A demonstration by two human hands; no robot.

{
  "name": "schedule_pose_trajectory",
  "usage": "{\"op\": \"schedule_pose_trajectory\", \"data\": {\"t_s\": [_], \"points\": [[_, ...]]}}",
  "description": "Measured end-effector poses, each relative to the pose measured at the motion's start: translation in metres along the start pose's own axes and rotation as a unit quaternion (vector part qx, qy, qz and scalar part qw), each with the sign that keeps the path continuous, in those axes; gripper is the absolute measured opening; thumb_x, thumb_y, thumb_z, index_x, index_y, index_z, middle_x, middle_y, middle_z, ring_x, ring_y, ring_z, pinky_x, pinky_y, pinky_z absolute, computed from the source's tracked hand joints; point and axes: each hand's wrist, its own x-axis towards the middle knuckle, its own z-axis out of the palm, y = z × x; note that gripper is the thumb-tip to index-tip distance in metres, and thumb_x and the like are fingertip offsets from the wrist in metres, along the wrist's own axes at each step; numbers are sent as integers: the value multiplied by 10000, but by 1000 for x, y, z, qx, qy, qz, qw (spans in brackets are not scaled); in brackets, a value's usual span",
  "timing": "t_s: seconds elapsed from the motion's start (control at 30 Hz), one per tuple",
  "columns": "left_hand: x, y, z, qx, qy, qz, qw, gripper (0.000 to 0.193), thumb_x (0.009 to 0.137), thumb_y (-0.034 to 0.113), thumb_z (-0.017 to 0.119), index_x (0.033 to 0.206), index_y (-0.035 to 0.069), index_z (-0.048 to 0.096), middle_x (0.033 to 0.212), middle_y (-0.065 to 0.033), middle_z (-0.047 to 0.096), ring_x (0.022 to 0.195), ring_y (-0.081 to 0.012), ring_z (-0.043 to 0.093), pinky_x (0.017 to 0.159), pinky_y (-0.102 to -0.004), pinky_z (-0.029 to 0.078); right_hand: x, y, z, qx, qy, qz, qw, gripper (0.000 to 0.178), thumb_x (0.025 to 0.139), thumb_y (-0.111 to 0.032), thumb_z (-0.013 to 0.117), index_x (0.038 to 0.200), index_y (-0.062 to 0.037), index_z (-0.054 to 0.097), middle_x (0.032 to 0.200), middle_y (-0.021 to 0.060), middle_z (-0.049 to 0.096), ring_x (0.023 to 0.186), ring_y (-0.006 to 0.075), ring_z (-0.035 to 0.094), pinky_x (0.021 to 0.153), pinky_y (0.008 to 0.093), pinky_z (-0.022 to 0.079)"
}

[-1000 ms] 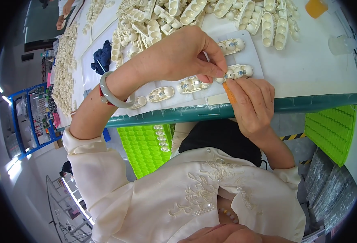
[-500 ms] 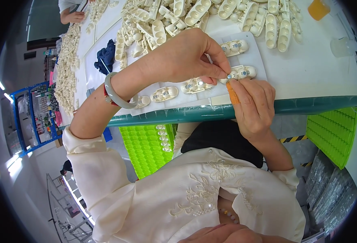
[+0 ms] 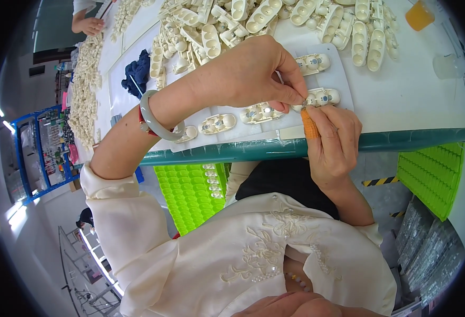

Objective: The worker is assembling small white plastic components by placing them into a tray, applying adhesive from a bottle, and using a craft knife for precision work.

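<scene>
A cream oblong plastic part point(image 3: 323, 97) with grey-blue round pieces inside lies at the right of a white board point(image 3: 339, 74). Over its left end my left hand point(image 3: 259, 74) is closed, thumb and forefinger pinched together; whatever is between the tips is too small to make out. From the near side my right hand point(image 3: 335, 138) grips that same end, its fingers bent against the part's edge. One of its digits wears an orange finger cover point(image 3: 310, 124). Similar parts lie on the board: one behind point(image 3: 312, 64), one to the left point(image 3: 259, 112), another farther left point(image 3: 217, 123).
Cream parts are heaped point(image 3: 211, 39) across the back. A dark blue cloth point(image 3: 136, 73) lies at left, an orange cup point(image 3: 419, 15) and a clear cup point(image 3: 445, 64) at right. Green trays point(image 3: 187, 193) stand below the table's green edge point(image 3: 232, 153). Another person's hand point(image 3: 91, 26) is far left.
Both hands stay closed at the left end of the same part. In the picture, hands, board and parts sit slightly farther right. The other person's hand has shifted left.
</scene>
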Motion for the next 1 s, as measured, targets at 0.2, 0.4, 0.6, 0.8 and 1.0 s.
{"op": "schedule_pose_trajectory", "data": {"t_s": [0.2, 0.4, 0.6, 0.8, 1.0], "points": [[-1, -1, 0, -6, 3, 4, 1000, 120, 816, 48, 677, 908, -29, 687, 769, -61, 675, 660, -97, 644, 619, -204, 520, 0, -2, 0, 3, 1, 11, 1000, 347, 644, 35, 723, 981, 14, 643, 934, 97, 585, 819, 254, 559, 740, 357, 434], [-2, 6, 3, 7, 12, -11, 1000, 123, 806, 40, 680, 895, -46, 678, 775, -75, 674, 657, -98, 642, 616, -206, 523, 0, 0, 0, 3, 7, 2, 1000, 338, 643, 28, 723, 972, 20, 644, 934, 98, 586, 812, 251, 565, 731, 357, 441], [-6, 5, 15, -17, 54, -26, 998, 112, 810, 27, 671, 870, -66, 655, 759, -80, 663, 657, -95, 642, 605, -203, 531, -1, 1, 1, 14, 16, -6, 1000, 342, 642, 21, 725, 973, 24, 640, 937, 99, 587, 808, 250, 572, 722, 359, 445], [-10, 8, 24, -31, 99, -57, 993, 115, 815, 14, 658, 877, -83, 642, 769, -79, 655, 664, -95, 640, 612, -204, 537, 1, 1, -1, 30, 9, 7, 999, 335, 650, 26, 727, 973, 24, 637, 948, 104, 589, 810, 260, 576, 718, 372, 453], [-14, 9, 27, -32, 119, -66, 990, 118, 817, 12, 655, 883, -85, 642, 780, -73, 651, 680, -91, 636, 624, -198, 537, 13, -1, -12, 64, -1, 75, 995, 331, 648, 44, 726, 968, 10, 644, 928, 100, 580, 796, 252, 571, 672, 355, 464]]}}
